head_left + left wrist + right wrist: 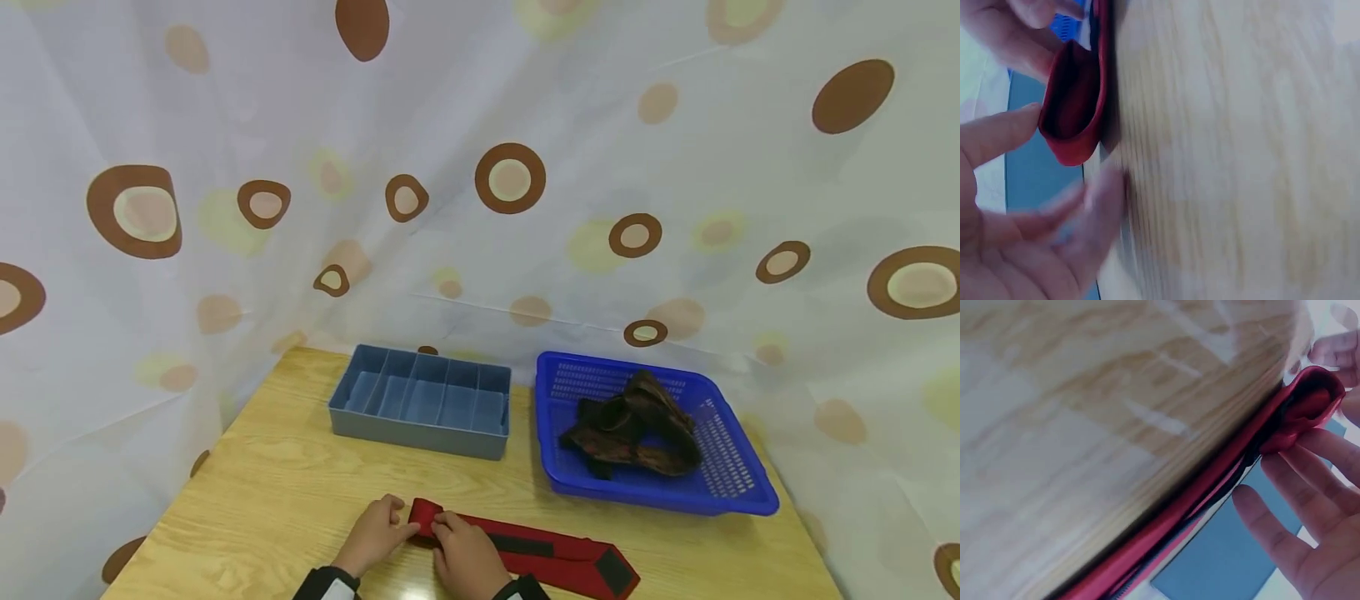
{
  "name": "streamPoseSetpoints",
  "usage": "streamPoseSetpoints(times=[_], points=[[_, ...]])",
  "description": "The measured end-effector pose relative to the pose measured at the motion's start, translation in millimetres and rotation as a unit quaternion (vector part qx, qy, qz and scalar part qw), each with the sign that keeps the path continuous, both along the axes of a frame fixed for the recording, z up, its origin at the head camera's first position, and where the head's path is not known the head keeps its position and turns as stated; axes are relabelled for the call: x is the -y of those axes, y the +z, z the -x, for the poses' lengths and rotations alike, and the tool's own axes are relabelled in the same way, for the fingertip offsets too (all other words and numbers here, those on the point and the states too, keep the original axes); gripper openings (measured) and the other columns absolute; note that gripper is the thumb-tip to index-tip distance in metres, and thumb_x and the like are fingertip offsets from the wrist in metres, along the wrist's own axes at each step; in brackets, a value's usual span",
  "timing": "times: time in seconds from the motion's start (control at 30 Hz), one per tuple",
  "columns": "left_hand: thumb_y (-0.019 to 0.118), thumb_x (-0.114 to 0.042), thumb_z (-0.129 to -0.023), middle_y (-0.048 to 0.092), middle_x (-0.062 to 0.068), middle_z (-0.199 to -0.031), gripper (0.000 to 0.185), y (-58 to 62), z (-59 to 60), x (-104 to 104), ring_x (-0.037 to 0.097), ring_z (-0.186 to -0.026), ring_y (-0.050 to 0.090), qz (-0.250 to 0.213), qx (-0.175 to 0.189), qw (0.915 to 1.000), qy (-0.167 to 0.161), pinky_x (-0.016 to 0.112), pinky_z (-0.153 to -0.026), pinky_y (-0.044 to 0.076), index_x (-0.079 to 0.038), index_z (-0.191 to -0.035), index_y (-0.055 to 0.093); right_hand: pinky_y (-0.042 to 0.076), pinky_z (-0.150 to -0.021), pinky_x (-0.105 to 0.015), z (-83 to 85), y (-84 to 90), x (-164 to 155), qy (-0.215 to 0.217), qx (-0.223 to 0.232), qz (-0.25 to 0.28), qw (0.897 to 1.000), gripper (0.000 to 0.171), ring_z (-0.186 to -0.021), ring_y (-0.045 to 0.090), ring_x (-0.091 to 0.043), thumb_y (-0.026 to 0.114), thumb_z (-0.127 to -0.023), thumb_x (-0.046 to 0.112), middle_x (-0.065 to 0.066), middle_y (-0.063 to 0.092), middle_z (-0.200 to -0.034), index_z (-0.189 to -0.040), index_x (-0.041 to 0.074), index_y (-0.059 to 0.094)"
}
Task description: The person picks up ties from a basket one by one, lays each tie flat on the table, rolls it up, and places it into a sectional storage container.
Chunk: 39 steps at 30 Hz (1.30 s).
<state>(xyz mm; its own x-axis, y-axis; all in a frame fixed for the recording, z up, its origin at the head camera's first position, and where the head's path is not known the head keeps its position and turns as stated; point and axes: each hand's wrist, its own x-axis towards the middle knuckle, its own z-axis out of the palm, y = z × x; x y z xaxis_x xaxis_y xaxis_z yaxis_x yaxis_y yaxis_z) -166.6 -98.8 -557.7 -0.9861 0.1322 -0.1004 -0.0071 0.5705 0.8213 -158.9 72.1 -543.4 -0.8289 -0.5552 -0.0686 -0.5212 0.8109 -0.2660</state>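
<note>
A red necktie [558, 569] with dark patches lies along the front of the table, its left end folded over into a loop [1075, 147]. My left hand [372, 535] is at that folded end. In the left wrist view its thumb [1013, 132] touches the loop, while the other fingers are spread apart below it, partly blurred. My right hand [474, 560] rests over the tie just right of the fold. In the right wrist view its fairly straight fingers [1300, 490] touch the fold's upper side. The right thumb is hard to make out.
Behind the hands stands a grey-blue divided box [420, 442] with several compartments. To its right a blue plastic basket [738, 437] holds a dark brown, crumpled fabric item [660, 417]. A spotted curtain [450, 108] hangs around the wooden table [247, 492].
</note>
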Motion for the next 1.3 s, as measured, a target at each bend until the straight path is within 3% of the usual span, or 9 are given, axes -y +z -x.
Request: streamPoseSetpoints(times=[0.07, 0.17, 0.4, 0.6, 0.77, 0.87, 1.0, 1.17, 1.3], points=[[0.066, -0.019, -0.087, 0.06, 0.01, -0.086, 0.038, -0.8, -0.7, 2.1, 0.016, -0.074, 0.056, -0.031, 0.018, 0.9991, -0.022, 0.028, -0.06, 0.047, 0.009, -0.111, 0.056, 0.054, -0.079, -0.032, 1.2, -1.3, -2.3, -0.01, 0.005, 0.013, 1.0, 0.031, -0.098, 0.064, -0.017, 0.062, -0.088, 0.022, -0.005, 0.061, -0.118, -0.115, 0.006, 0.066], [0.064, -0.016, -0.089, 0.061, 0.005, -0.083, 0.033, -1.8, -3.1, -1.6, 0.01, -0.071, 0.055, -0.066, 0.008, 0.9969, -0.042, 0.022, -0.059, 0.045, 0.01, -0.108, 0.057, 0.054, -0.08, -0.034, 1.8, -1.6, -6.2, -0.019, 0.013, 0.031, 0.999, 0.032, -0.1, 0.064, -0.018, 0.063, -0.088, 0.021, -0.005, 0.06, -0.118, -0.115, 0.005, 0.066], [0.058, -0.019, -0.093, 0.062, 0.005, -0.088, 0.031, 3.5, -12.1, -11.5, 0.008, -0.075, 0.055, -0.06, -0.036, 0.9972, -0.026, 0.019, -0.062, 0.046, 0.006, -0.11, 0.059, 0.053, -0.083, -0.042, -3.4, -1.4, -12.8, -0.024, 0.062, 0.045, 0.997, 0.042, -0.109, 0.061, -0.024, 0.061, -0.088, 0.025, -0.011, 0.056, -0.128, -0.123, 0.0, 0.06], [0.052, -0.015, -0.096, 0.062, 0.007, -0.095, 0.027, 11.6, -12.7, -27.6, 0.014, -0.083, 0.058, -0.053, -0.053, 0.9951, -0.065, 0.024, -0.067, 0.048, 0.002, -0.115, 0.061, 0.05, -0.088, -0.045, -9.0, 0.6, -23.5, -0.049, 0.086, 0.045, 0.994, 0.046, -0.112, 0.058, -0.029, 0.061, -0.087, 0.028, -0.015, 0.056, -0.127, -0.12, -0.005, 0.06], [0.053, -0.007, -0.093, 0.056, 0.005, -0.091, 0.028, 16.1, -12.9, -44.5, 0.007, -0.077, 0.05, -0.042, -0.04, 0.9954, -0.076, 0.02, -0.064, 0.045, 0.004, -0.118, 0.06, 0.049, -0.089, -0.042, -11.1, -2.5, -29.8, -0.036, 0.079, 0.031, 0.996, 0.041, -0.11, 0.055, -0.027, 0.063, -0.087, 0.029, -0.014, 0.057, -0.118, -0.113, -0.003, 0.064], [0.053, -0.005, -0.092, 0.053, 0.004, -0.088, 0.031, 18.9, -12.9, -52.9, 0.005, -0.072, 0.045, -0.036, -0.039, 0.9954, -0.08, 0.018, -0.061, 0.042, 0.008, -0.12, 0.059, 0.05, -0.088, -0.041, -8.3, -5.0, -36.0, -0.036, 0.11, 0.075, 0.99, 0.038, -0.109, 0.056, -0.028, 0.062, -0.088, 0.026, -0.013, 0.058, -0.116, -0.113, -0.003, 0.064], [0.054, -0.004, -0.092, 0.051, 0.004, -0.087, 0.033, 20.9, -13.3, -61.3, 0.004, -0.07, 0.044, -0.018, -0.05, 0.9947, -0.089, 0.018, -0.06, 0.042, 0.01, -0.121, 0.057, 0.051, -0.086, -0.044, -1.8, -5.9, -48.1, -0.059, 0.141, 0.169, 0.974, 0.028, -0.108, 0.059, -0.034, 0.06, -0.09, 0.018, -0.018, 0.061, -0.117, -0.107, -0.003, 0.066], [0.056, -0.006, -0.091, 0.053, 0.005, -0.09, 0.033, 15.8, -17.6, -68.9, 0.004, -0.071, 0.046, 0.025, -0.057, 0.9912, -0.117, 0.018, -0.061, 0.042, 0.008, -0.12, 0.058, 0.055, -0.073, -0.033, -2.2, -4.9, -59.4, -0.131, 0.11, 0.267, 0.948, 0.013, -0.097, 0.063, -0.033, 0.06, -0.088, 0.004, -0.018, 0.061, -0.108, -0.1, -0.001, 0.062], [0.06, -0.011, -0.09, 0.055, 0.008, -0.095, 0.037, 10.3, -18.6, -73.6, 0.006, -0.072, 0.049, 0.07, -0.062, 0.9857, -0.141, 0.019, -0.062, 0.043, 0.008, -0.122, 0.058, 0.053, -0.073, -0.032, -6.9, -0.8, -56.4, -0.131, 0.044, 0.248, 0.959, 0.024, -0.095, 0.061, -0.026, 0.063, -0.085, 0.001, -0.011, 0.058, -0.109, -0.109, 0.004, 0.058]])
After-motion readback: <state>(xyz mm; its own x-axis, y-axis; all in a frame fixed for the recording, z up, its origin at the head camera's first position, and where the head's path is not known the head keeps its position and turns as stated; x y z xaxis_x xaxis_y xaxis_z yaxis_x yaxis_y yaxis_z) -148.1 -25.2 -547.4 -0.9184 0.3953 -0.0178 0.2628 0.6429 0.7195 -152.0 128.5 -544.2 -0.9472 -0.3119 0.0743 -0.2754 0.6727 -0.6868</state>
